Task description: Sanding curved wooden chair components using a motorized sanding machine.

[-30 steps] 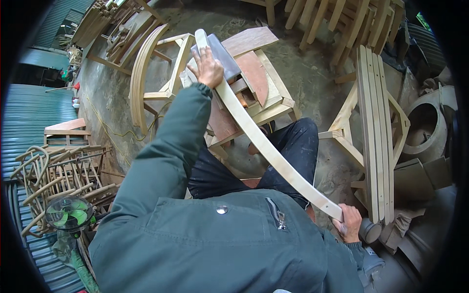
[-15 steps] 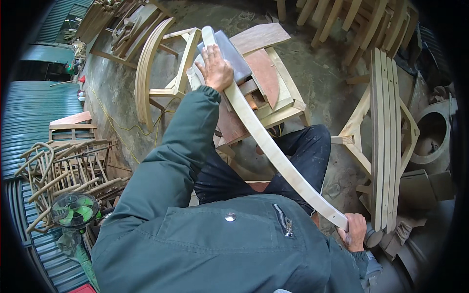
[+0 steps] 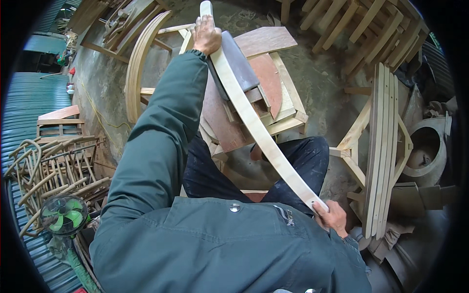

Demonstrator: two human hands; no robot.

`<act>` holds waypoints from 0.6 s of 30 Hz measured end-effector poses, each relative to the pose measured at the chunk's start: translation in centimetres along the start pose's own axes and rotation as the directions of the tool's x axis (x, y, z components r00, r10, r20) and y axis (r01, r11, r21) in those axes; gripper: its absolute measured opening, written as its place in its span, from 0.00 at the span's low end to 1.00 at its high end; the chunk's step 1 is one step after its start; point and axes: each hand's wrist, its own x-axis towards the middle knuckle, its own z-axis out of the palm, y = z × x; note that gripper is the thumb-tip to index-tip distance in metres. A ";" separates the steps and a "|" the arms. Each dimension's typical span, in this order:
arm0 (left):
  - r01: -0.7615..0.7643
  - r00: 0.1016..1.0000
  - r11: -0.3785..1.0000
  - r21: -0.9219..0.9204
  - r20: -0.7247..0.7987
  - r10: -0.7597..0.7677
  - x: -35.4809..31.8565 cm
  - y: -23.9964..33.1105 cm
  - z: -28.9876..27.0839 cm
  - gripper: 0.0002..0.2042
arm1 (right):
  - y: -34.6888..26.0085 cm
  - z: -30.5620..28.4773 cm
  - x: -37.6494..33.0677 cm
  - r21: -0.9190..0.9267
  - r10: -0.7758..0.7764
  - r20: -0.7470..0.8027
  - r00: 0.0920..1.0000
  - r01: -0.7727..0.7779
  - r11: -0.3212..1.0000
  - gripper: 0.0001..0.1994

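A long, pale, curved wooden slat [image 3: 264, 136] runs slantwise from the far edge of the view to near my right side. My left hand [image 3: 206, 37] grips it near its far end, fingers along the wood. Around the near end, beside a small hole, my right hand [image 3: 333, 218] is closed. Under the far half of the slat is a grey block [image 3: 240, 61] with a smooth face, on a low wooden stand [image 3: 283, 126]. Reddish plywood pieces [image 3: 267, 75] lie around the block. The slat hides part of the block and stand.
A frame with curved slats [image 3: 139, 68] stands at the far left, another with long slats [image 3: 380, 151] on the right. Stacked wooden parts [image 3: 361, 24] fill the far right. A green fan [image 3: 63, 215] and piled chair frames [image 3: 58, 166] are at the left. A yellow cord [image 3: 100, 113] crosses the floor.
The slat has slid away from me over the grey block. My left hand has moved farther out with it, and my right hand has come forward and leftward.
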 end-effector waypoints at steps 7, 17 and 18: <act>0.044 0.998 0.998 0.039 0.051 -0.046 2.8 -1.3 0.1 0.35 | -3.3 2.7 5.8 0.072 0.103 -0.009 0.995 -0.102 0.992 0.37; 0.129 0.989 0.988 0.082 0.065 -0.135 -2.0 1.7 -1.2 0.38 | -5.3 3.4 18.6 0.055 0.108 -0.150 0.983 -0.101 0.993 0.31; 0.124 0.989 0.988 0.092 0.075 -0.131 -2.9 2.4 -1.3 0.37 | -5.3 3.5 19.1 0.058 0.106 -0.160 0.981 -0.098 0.994 0.31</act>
